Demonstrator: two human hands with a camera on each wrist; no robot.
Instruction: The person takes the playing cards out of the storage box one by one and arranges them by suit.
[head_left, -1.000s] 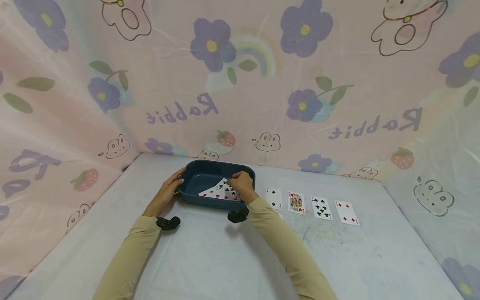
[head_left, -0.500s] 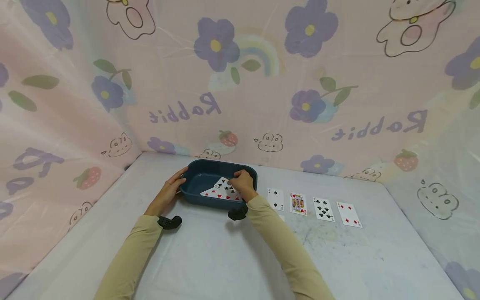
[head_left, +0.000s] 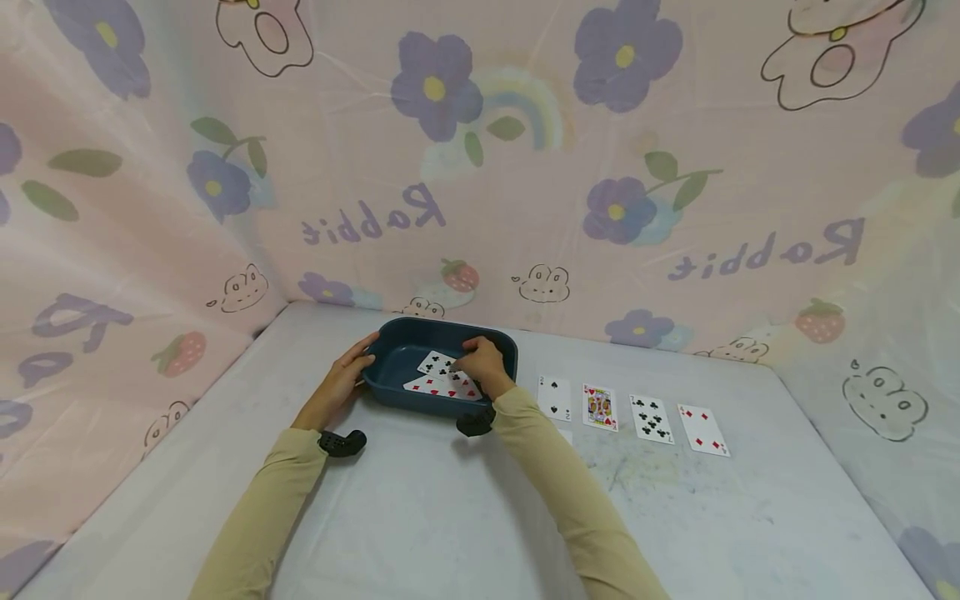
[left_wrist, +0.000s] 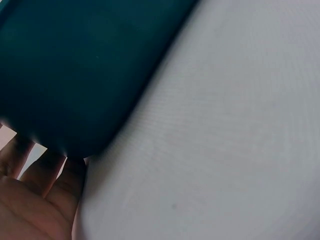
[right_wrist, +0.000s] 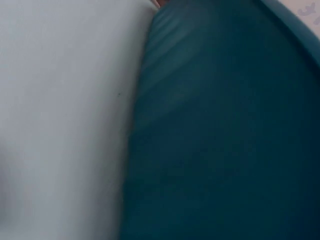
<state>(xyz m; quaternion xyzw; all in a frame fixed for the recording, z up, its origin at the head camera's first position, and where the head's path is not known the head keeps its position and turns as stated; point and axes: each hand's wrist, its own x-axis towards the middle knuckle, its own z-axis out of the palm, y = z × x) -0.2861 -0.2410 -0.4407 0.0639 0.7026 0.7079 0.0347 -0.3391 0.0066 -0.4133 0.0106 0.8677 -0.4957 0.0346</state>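
In the head view my left hand (head_left: 339, 383) holds the left end of a dark blue rectangular tub (head_left: 393, 398), thumb at the rim. Its fingers lie along the tub's outer wall (left_wrist: 75, 80) in the left wrist view. My right hand (head_left: 486, 367) reaches over the right part of the tub, fingertips at a playing card with clubs (head_left: 433, 363). That card overlaps red-suited cards (head_left: 431, 385), face up inside the tub. The right wrist view shows mostly the tub's side (right_wrist: 210, 140), hiding the right hand's fingers.
Right of the tub, a row of face-up cards lies on the white table (head_left: 420, 500): a two of spades (head_left: 554, 398), a red king (head_left: 601, 407), a clubs card (head_left: 651, 418) and a four of diamonds (head_left: 703, 430). A printed curtain (head_left: 495, 233) stands behind.
The clubs card has shifted left within the tub and lies flatter over the red-suited cards. My right hand's fingers have spread a little; my left hand keeps its hold on the tub.
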